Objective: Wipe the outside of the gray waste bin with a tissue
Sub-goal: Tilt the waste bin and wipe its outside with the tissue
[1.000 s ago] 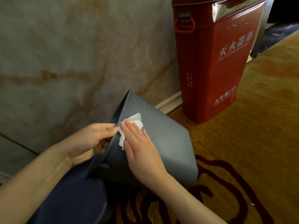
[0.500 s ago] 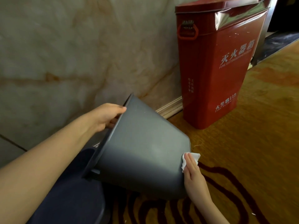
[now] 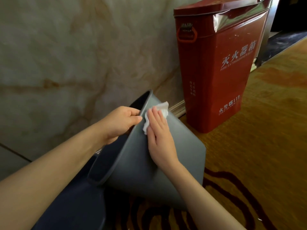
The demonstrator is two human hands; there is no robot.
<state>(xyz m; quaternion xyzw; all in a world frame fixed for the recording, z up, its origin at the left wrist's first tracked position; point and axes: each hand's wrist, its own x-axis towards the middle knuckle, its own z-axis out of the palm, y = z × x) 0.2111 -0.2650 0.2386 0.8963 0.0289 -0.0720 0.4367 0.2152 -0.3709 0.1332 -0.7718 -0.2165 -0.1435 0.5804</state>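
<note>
The bin (image 3: 174, 146) is gray, smooth plastic. It is tipped on its side over the carpet (image 3: 257, 146), with its open top toward the marble wall (image 3: 66, 55). The left hand (image 3: 120, 122) curls around the rim, thumb on the outside and fingers inside. The right hand (image 3: 159, 136) lies flat with fingers straight and close together, pressing a crumpled white tissue (image 3: 162, 108) against the bin's side near the rim. A shiny red metal box (image 3: 219, 77) stands just beside the bin.

One gray bin (image 3: 174, 146), one tissue (image 3: 163, 107), one red box (image 3: 221, 72), two hands (image 3: 159, 136).
</note>
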